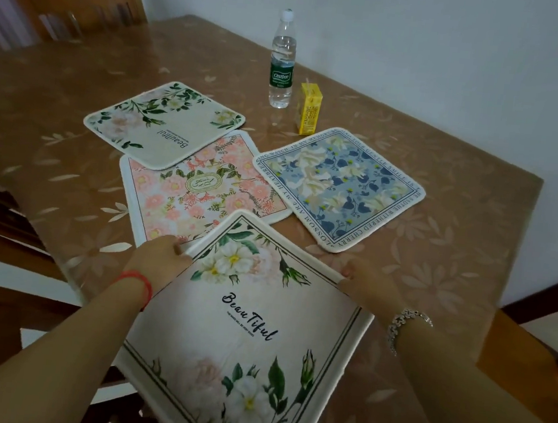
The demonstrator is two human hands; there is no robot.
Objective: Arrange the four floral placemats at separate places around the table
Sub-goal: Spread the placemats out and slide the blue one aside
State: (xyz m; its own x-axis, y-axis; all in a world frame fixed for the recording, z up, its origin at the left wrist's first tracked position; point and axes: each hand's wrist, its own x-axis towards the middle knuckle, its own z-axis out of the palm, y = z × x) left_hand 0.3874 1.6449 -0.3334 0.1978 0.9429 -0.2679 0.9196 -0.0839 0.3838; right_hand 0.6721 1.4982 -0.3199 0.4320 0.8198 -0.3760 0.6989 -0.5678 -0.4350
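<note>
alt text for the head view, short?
Two hands, left hand and right hand, hold a white-flower placemat by its side edges, overlapping a pink mat on the table. A green-leaf mat overlaps the pink one; a blue mat lies apart, by a bottle and yellow carton.

I hold the nearest cream placemat (245, 325) by its two side edges, my left hand (158, 260) and my right hand (363, 278) both closed on it, its far corner over the pink placemat (200, 189). Farther on the tabletop (57, 112), the green-leaf placemat (163, 123) overlaps the pink one, and the blue placemat (338, 186) lies just right. A water bottle (282, 63) and a yellow carton (308, 108) stand beyond.
</note>
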